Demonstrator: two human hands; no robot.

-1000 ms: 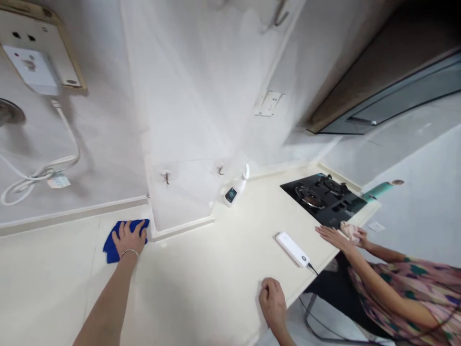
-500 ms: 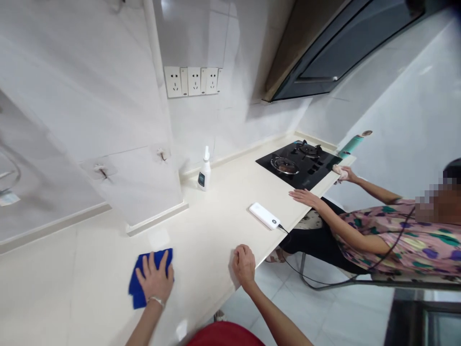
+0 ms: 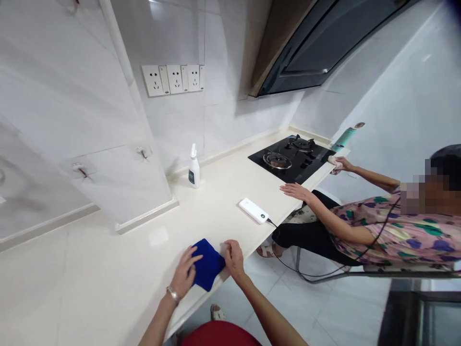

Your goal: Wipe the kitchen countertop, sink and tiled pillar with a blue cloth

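A blue cloth (image 3: 207, 264) lies flat near the counter's front edge, between my two hands. My left hand (image 3: 184, 271) rests over the cloth's left side with its fingers spread, palm down. At the cloth's right corner, my right hand (image 3: 234, 258) has bent fingers closed on the edge; the fingertips are partly hidden. Beyond my hands, a white rectangular device (image 3: 253, 210) with a black cable lies on the counter. A white spray bottle (image 3: 193, 170) stands upright farther back near the wall.
The pale counter (image 3: 118, 278) runs to a black gas hob (image 3: 291, 161) beneath a range hood (image 3: 306, 53). At right sits another person (image 3: 392, 230), one hand on the counter edge, the other holding a light cloth (image 3: 335, 165). A green cylinder (image 3: 345, 138) stands beyond the hob.
My left hand has slid the blue cloth rightward across the counter, up against my right hand. My right hand's fingers have shifted to the cloth's corner. The view has turned slightly.
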